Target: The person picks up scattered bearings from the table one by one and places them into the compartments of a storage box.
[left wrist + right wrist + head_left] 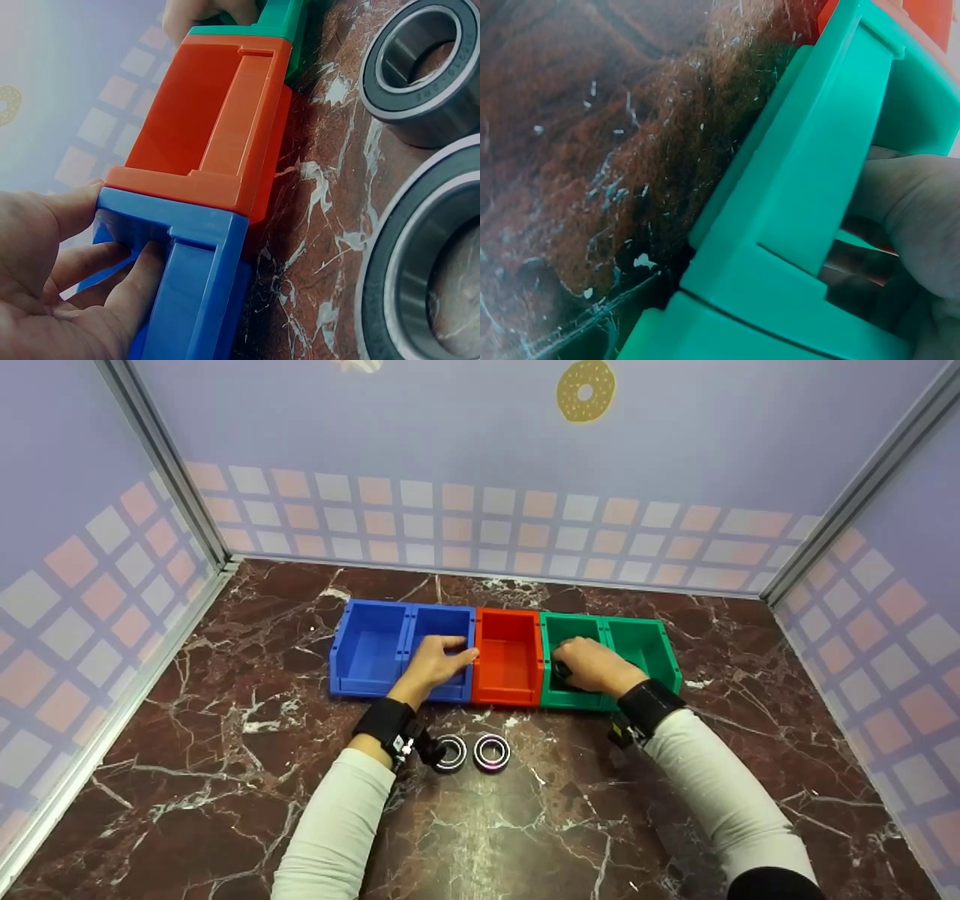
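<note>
My left hand [433, 666] is at the right-hand blue bin [442, 691]. In the left wrist view its thumb rests on the rim beside the red bin [504, 696], and its bent fingers [139, 289] reach inside against the wall. My right hand [592, 664] reaches down into the left-hand green bin [570, 699]. Its curled fingers seem to hold a dark object [561, 669], mostly hidden by the hand; its kind cannot be made out. In the right wrist view the thumb [922, 202] and fingers are partly behind the green bin wall.
Two ball bearings, one left [451, 753] and one right [492, 753], lie on the marbled table before the bins. Another blue bin [367, 652] ends the row at left, another green bin [645, 637] at right. Patterned panels [487, 521] enclose the table's back and sides.
</note>
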A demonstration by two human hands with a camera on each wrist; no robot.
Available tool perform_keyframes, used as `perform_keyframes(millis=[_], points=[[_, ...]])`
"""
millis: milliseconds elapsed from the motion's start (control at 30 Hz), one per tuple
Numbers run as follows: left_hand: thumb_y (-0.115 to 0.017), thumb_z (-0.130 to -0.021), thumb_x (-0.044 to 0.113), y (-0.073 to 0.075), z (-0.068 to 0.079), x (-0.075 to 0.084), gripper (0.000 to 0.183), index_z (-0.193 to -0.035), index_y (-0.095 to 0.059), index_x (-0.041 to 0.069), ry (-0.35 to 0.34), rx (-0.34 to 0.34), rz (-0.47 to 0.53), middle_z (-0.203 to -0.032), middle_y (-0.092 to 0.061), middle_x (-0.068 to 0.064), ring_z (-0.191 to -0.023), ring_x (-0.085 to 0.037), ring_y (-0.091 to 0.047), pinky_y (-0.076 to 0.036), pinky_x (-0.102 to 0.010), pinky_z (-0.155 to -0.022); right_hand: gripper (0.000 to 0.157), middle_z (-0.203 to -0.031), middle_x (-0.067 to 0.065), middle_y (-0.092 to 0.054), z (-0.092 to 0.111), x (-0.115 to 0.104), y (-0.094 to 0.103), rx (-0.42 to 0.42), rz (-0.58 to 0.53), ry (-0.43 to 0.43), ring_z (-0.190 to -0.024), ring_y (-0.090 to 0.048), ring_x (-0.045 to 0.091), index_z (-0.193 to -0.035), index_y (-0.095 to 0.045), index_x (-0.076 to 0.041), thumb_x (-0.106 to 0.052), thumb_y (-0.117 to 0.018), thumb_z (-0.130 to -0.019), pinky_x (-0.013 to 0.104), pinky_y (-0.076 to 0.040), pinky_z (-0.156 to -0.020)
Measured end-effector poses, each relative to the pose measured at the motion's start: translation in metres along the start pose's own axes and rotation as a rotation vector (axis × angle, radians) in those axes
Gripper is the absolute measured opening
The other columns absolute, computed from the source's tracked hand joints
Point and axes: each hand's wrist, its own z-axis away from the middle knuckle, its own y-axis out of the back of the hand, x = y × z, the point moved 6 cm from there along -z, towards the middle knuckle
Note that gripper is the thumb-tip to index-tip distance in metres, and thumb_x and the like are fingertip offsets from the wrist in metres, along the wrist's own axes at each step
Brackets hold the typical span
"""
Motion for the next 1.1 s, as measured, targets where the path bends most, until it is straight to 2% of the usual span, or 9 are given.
perform_keyframes(millis=[133,233,300,433,500,600,733,867,1100], points=[[-0.067,-0.094,0.021,0.0,0.0,0.0,0.052,-0.137,-0.054,-0.005,0.01,-0.002,0.001,-0.146,-0.051,-0.022,-0.14,-0.033,-0.044,-0.037,-0.041,-0.117,0.012,-0.083,0.01,-0.066,0.001,0.001,0.003,0.013,-0.021,0.001,-0.078,-0.062,0.027,-0.081,-0.065,-0.006,0.002,-0.072,-0.078,0.041,-0.051,-0.068],[-0.067,-0.094,0.021,0.0,0.0,-0.001,0.053,-0.137,-0.054,-0.005,0.019,0.0,0.003,-0.146,-0.051,-0.022,-0.139,-0.032,-0.045,-0.037,-0.041,-0.117,0.011,-0.092,0.01,-0.07,0.003,0.0,0.009,0.026,-0.029,0.016,-0.086,-0.065,0.027,-0.086,-0.067,-0.007,-0.001,-0.075,-0.08,0.042,-0.054,-0.074],[-0.067,-0.094,0.022,0.0,-0.001,-0.002,0.053,-0.138,-0.054,-0.004,0.026,0.0,0.002,-0.146,-0.051,-0.022,-0.14,-0.032,-0.044,-0.037,-0.041,-0.118,0.014,-0.102,0.011,-0.073,0.006,-0.002,0.014,0.028,-0.027,0.017,-0.096,-0.067,0.028,-0.095,-0.07,-0.008,-0.003,-0.075,-0.082,0.044,-0.056,-0.081],[-0.068,-0.094,0.023,0.0,-0.001,-0.004,0.054,-0.139,-0.054,-0.003,0.045,-0.003,0.01,-0.148,-0.05,-0.021,-0.141,-0.032,-0.042,-0.034,-0.041,-0.119,0.031,-0.118,0.011,-0.071,0.011,-0.008,0.028,0.022,-0.001,-0.034,-0.111,-0.066,0.03,-0.114,-0.072,-0.01,-0.006,-0.076,-0.084,0.046,-0.057,-0.092],[-0.068,-0.094,0.023,0.0,-0.001,-0.004,0.054,-0.139,-0.054,-0.003,0.047,-0.003,0.014,-0.148,-0.05,-0.021,-0.141,-0.032,-0.042,-0.034,-0.041,-0.119,0.037,-0.121,0.009,-0.071,0.013,-0.012,0.035,0.029,0.021,-0.065,-0.113,-0.066,0.03,-0.119,-0.072,-0.013,-0.008,-0.077,-0.083,0.046,-0.056,-0.093],[-0.067,-0.094,0.023,0.0,-0.001,-0.004,0.053,-0.138,-0.054,-0.003,0.042,0.0,0.013,-0.147,-0.05,-0.021,-0.141,-0.032,-0.042,-0.034,-0.041,-0.119,0.036,-0.118,0.008,-0.072,0.018,-0.021,0.045,0.065,0.047,-0.07,-0.11,-0.067,0.029,-0.117,-0.073,-0.014,-0.009,-0.079,-0.082,0.046,-0.057,-0.091],[-0.067,-0.094,0.022,0.0,-0.001,-0.003,0.053,-0.138,-0.054,-0.004,0.031,0.001,0.007,-0.147,-0.05,-0.022,-0.141,-0.032,-0.043,-0.035,-0.041,-0.119,0.032,-0.112,0.007,-0.074,0.026,-0.034,0.053,0.132,0.061,-0.015,-0.103,-0.069,0.027,-0.113,-0.075,-0.013,-0.011,-0.08,-0.081,0.044,-0.059,-0.085],[-0.067,-0.093,0.021,-0.001,-0.001,-0.001,0.053,-0.137,-0.054,-0.005,0.02,-0.003,0.015,-0.146,-0.051,-0.022,-0.139,-0.032,-0.045,-0.038,-0.04,-0.117,0.029,-0.107,0.005,-0.075,0.034,-0.053,0.056,0.186,0.06,0.079,-0.098,-0.07,0.025,-0.108,-0.076,-0.013,-0.012,-0.081,-0.08,0.042,-0.06,-0.082],[-0.068,-0.093,0.021,0.0,-0.001,0.001,0.052,-0.136,-0.055,-0.005,0.008,0.006,-0.012,-0.145,-0.052,-0.022,-0.139,-0.032,-0.045,-0.037,-0.04,-0.118,0.031,-0.11,0.005,-0.073,0.044,-0.091,0.048,0.205,0.013,0.259,-0.1,-0.069,0.021,-0.109,-0.075,-0.012,-0.017,-0.082,-0.08,0.037,-0.059,-0.087]])
